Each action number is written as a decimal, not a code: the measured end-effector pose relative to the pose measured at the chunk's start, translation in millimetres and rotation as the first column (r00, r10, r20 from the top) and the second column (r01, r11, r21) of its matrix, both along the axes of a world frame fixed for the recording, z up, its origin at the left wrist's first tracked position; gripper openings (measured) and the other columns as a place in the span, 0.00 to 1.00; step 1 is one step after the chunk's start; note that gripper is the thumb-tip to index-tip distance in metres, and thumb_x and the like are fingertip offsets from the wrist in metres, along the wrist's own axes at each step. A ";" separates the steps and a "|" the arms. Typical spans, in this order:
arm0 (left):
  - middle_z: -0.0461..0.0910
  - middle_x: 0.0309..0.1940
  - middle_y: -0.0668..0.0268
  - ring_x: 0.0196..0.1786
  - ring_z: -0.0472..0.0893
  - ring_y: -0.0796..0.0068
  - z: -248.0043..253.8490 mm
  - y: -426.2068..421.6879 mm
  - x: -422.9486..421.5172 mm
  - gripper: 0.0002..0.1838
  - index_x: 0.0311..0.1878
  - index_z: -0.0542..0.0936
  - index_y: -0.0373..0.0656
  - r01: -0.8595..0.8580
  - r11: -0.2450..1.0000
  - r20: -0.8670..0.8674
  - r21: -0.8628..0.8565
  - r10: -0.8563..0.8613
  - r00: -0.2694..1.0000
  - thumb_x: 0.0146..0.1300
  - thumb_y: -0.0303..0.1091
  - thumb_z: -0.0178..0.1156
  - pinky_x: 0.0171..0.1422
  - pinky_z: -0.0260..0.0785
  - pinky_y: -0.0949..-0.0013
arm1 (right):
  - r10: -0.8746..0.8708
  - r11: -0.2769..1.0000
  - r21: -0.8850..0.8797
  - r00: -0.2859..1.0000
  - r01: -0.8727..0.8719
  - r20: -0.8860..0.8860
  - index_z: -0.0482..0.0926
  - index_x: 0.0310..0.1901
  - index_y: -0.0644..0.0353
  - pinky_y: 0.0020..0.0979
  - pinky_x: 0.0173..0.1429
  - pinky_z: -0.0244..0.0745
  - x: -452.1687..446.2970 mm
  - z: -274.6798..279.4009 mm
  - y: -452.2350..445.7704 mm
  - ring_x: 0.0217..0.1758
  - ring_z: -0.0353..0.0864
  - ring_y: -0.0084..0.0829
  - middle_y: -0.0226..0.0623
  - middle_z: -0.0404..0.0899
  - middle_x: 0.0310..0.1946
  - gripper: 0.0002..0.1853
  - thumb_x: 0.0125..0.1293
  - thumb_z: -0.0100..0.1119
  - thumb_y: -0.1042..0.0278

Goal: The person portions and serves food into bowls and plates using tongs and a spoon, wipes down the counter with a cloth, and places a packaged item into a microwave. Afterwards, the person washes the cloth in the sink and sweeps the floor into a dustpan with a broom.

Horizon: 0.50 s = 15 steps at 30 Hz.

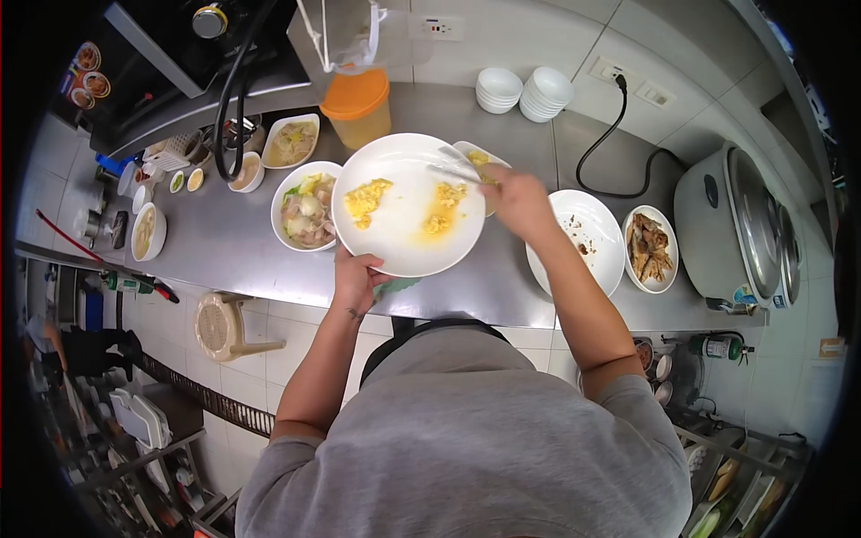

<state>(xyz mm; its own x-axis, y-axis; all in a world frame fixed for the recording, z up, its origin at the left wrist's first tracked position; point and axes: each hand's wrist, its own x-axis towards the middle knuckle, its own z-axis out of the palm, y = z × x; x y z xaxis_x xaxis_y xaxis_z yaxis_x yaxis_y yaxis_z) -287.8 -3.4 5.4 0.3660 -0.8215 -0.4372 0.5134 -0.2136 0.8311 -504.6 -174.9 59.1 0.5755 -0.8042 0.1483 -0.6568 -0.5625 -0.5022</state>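
Two yellow egg piles are left.
Your left hand pinches the round white plate beneath; your right hand clutches a silver metal tool.

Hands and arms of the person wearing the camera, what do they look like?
The left hand and right hand are ungloved. Short grey sleeves leave the forearms bare. A small dark marking, possibly a tattoo, shows at the left wrist.

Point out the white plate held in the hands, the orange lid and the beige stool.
White plate (406,226): head view, on its bare middle between the yellow food portions.
Orange lid (355,92): head view, on its top.
Beige stool (213,326): head view, on its seat.
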 end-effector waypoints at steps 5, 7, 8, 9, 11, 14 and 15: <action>0.76 0.44 0.55 0.38 0.82 0.62 -6.9 -3.2 -7.9 0.28 0.57 0.62 0.37 0.044 0.997 -0.019 0.057 -0.043 0.999 0.48 0.18 0.50 0.34 0.81 0.63 | 0.279 0.960 -0.026 0.960 -0.280 -0.033 0.75 0.50 0.57 0.42 0.46 0.72 41.3 -26.7 16.3 0.41 0.78 0.44 0.44 0.79 0.36 0.17 0.62 0.54 0.61; 0.76 0.43 0.55 0.37 0.82 0.62 -3.9 -3.2 -10.7 0.28 0.56 0.63 0.37 0.060 0.996 -0.030 0.062 -0.058 0.998 0.48 0.17 0.50 0.33 0.80 0.63 | 0.277 0.961 0.032 0.952 -0.275 -0.130 0.76 0.50 0.56 0.42 0.46 0.72 49.9 -29.5 18.2 0.41 0.79 0.44 0.44 0.79 0.35 0.16 0.62 0.53 0.61; 0.76 0.43 0.55 0.36 0.82 0.63 -3.2 -3.0 -10.8 0.27 0.56 0.63 0.37 0.071 0.995 -0.027 0.069 -0.070 0.997 0.48 0.17 0.50 0.33 0.80 0.63 | 0.282 0.959 0.022 0.949 -0.281 -0.141 0.76 0.49 0.56 0.42 0.46 0.72 50.8 -31.9 16.1 0.40 0.79 0.43 0.44 0.79 0.34 0.16 0.62 0.53 0.61; 0.76 0.43 0.56 0.36 0.82 0.63 -2.3 -3.0 -11.0 0.27 0.56 0.63 0.38 0.084 0.994 -0.026 0.076 -0.082 0.996 0.48 0.17 0.50 0.32 0.80 0.63 | 0.285 0.958 0.012 0.946 -0.287 -0.153 0.77 0.49 0.56 0.42 0.46 0.72 51.7 -33.1 12.5 0.40 0.79 0.43 0.44 0.80 0.34 0.15 0.62 0.54 0.61; 0.76 0.43 0.56 0.36 0.82 0.63 1.0 -2.8 -12.1 0.27 0.55 0.63 0.38 0.078 0.994 -0.023 0.077 -0.076 0.997 0.48 0.17 0.50 0.32 0.80 0.63 | 0.267 0.963 0.012 0.954 -0.268 -0.135 0.78 0.47 0.56 0.41 0.46 0.72 49.6 -34.7 9.3 0.40 0.79 0.43 0.43 0.80 0.34 0.14 0.62 0.54 0.62; 0.76 0.43 0.55 0.35 0.82 0.62 -2.1 -2.3 -10.7 0.27 0.56 0.63 0.37 0.077 0.994 -0.013 0.078 -0.077 0.997 0.47 0.18 0.50 0.31 0.80 0.64 | 0.195 0.980 0.045 0.981 -0.194 -0.003 0.80 0.44 0.57 0.40 0.46 0.72 41.6 -26.3 7.8 0.41 0.79 0.43 0.43 0.81 0.35 0.13 0.61 0.55 0.62; 0.76 0.43 0.55 0.35 0.82 0.62 -4.3 -2.0 -9.3 0.28 0.56 0.63 0.37 0.078 0.994 -0.007 0.077 -0.078 0.997 0.47 0.18 0.50 0.31 0.80 0.64 | 0.165 0.984 0.059 0.984 -0.169 0.068 0.81 0.43 0.58 0.39 0.46 0.72 36.7 -20.9 9.0 0.41 0.79 0.44 0.44 0.81 0.36 0.13 0.60 0.56 0.62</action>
<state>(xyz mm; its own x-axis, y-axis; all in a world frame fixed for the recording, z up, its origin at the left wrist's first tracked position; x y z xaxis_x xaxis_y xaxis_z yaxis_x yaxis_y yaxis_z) -297.1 -5.4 1.1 0.3001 -0.8110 -0.5021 0.4961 -0.3169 0.8084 -467.8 -165.9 38.2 0.6934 -0.7069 0.1399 -0.5225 -0.6269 -0.5780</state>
